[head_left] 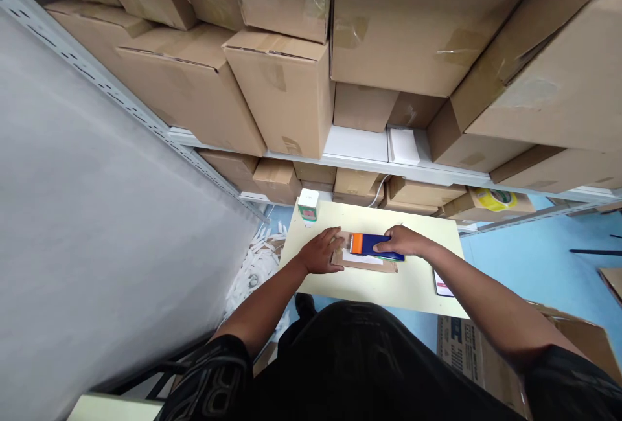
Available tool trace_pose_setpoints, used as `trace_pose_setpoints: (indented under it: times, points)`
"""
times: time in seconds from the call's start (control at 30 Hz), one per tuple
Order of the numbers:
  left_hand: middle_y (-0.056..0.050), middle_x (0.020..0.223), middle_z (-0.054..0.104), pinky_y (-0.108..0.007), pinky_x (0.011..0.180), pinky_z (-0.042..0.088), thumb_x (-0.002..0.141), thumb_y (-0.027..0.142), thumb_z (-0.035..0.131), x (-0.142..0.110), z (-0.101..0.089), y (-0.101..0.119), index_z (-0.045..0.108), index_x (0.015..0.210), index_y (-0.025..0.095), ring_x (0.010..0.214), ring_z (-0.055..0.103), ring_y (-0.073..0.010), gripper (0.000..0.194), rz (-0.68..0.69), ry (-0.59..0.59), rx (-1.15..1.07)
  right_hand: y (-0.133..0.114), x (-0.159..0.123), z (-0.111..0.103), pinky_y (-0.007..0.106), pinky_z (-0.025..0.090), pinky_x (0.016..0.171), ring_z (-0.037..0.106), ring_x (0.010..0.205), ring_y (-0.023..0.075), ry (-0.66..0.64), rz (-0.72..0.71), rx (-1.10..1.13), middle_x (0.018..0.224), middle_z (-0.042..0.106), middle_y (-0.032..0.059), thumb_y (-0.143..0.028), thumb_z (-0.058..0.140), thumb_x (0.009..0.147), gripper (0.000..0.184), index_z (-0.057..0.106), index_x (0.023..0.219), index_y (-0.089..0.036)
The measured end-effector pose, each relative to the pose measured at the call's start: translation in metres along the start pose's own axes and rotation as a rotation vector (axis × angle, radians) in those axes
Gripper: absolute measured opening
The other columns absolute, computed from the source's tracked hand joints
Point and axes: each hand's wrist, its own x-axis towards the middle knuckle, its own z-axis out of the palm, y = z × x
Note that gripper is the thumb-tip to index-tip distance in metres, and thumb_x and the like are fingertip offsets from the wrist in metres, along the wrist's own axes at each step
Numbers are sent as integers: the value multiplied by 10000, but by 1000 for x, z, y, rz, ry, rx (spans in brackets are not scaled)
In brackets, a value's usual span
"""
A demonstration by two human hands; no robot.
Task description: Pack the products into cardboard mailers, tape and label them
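Note:
On the pale yellow table (418,289) lies a small flat cardboard box (387,267) with a white label on its top. My left hand (321,251) grips the box's left end, fingers and thumb around its two corners. In my right hand (401,241) is a blue tape dispenser (370,244) with an orange front end. That orange end sits over the top of the box, close to my left fingers. Whether tape is touching the cardboard I cannot tell. Much of the box's far side is hidden by the dispenser and my right hand.
A small white and green box (308,206) stands at the table's far left corner, a phone (442,282) at the right edge. Shelves behind hold several cartons (279,87) and a yellow tape roll (496,199). White scraps (253,272) litter the floor at left; an open carton (578,337) stands at right.

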Motion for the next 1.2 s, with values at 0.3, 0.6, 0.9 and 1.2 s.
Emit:
trace_pose_setpoints:
  times: [0.3,0.6,0.9,1.2]
  points:
    - [-254,1614,367,-577,1239,342,774,592,808,-2,-8,0,581,1369,133,1515,335,-420,785,0,-15,-57,-13,1,1,285,452,609,694,746,234,6,30,-87,814,760,77,-736,744,694,568,752,811,-180]
    - [-182,1456,501,-430,1017,532,949,400,608,8,11,42,587,1180,181,1292,585,-287,319,-646,322,-271,-22,5,5,282,452,609,705,761,243,32,37,-89,819,765,76,-745,770,664,576,761,808,-187]
    - [-71,853,721,-314,687,469,1020,479,468,19,2,40,632,847,218,828,688,-246,353,-843,53,-288,-25,4,12,287,460,616,712,756,245,29,14,-102,800,766,76,-751,769,667,585,764,814,-185]
    - [-123,1025,748,-359,858,530,1046,362,420,15,9,31,678,980,175,969,704,-263,325,-699,30,-209,-17,-7,9,291,473,627,714,763,247,-2,47,-76,826,774,76,-735,786,651,578,769,837,-188]
